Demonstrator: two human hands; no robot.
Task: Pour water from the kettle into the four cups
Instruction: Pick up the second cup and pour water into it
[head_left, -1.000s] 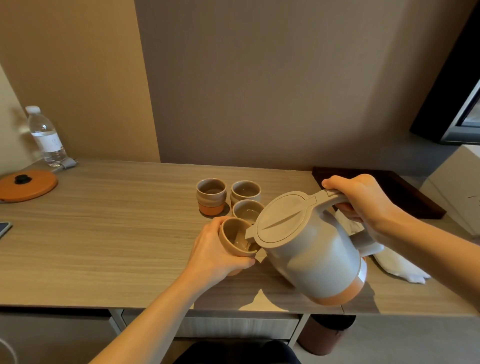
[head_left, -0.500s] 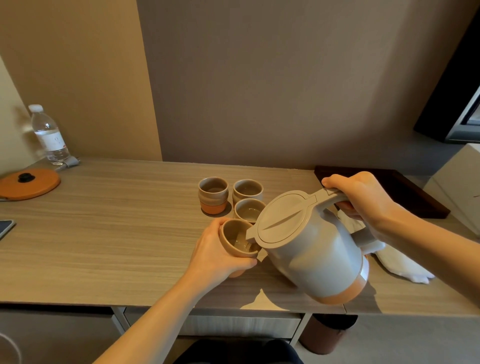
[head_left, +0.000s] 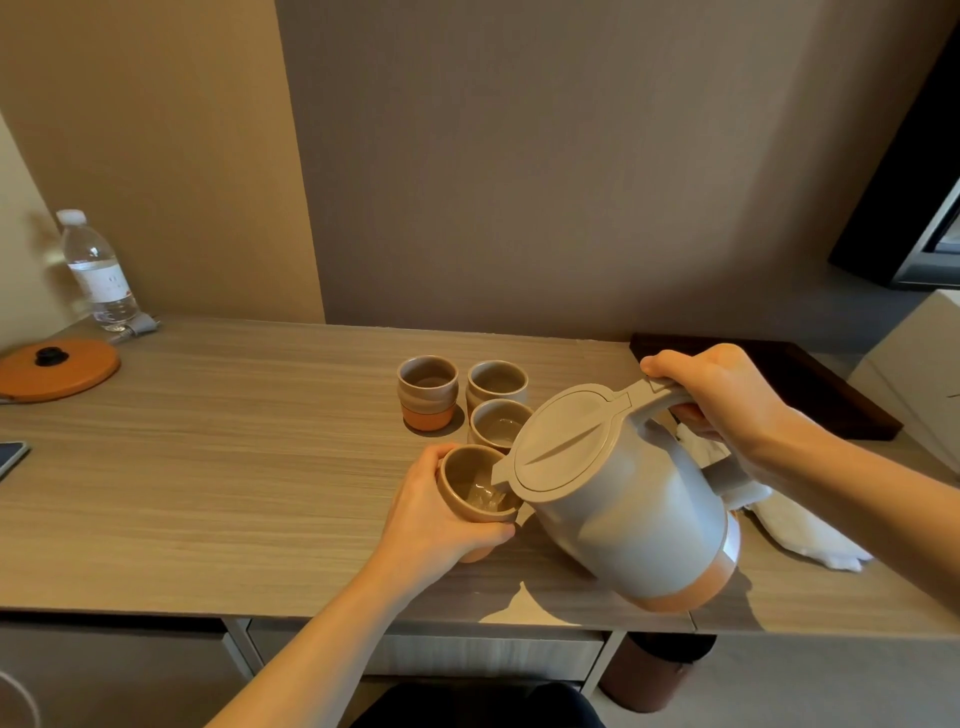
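Note:
A grey kettle (head_left: 623, 499) with an orange base band is tilted to the left, its spout over the nearest cup (head_left: 475, 493). My right hand (head_left: 722, 400) grips the kettle's handle from above. My left hand (head_left: 441, 514) wraps around that beige cup, which leans toward the spout and has water in it. Behind it on the wooden desk (head_left: 234, 467) stand three more cups: a back-left cup (head_left: 427, 392) with an orange foot, a back-right cup (head_left: 497, 384) and a middle cup (head_left: 498, 428) partly hidden by the kettle lid.
At the far left lie an orange kettle base (head_left: 57, 366), a water bottle (head_left: 98, 270) and a phone edge (head_left: 10, 457). A dark tray (head_left: 810, 384) and a white cloth (head_left: 800, 530) sit at the right. A brown bin (head_left: 654, 670) stands under the desk.
Kettle and held cup stay together in the pouring pose; the water in the held cup looks a little higher. The view has shifted slightly.

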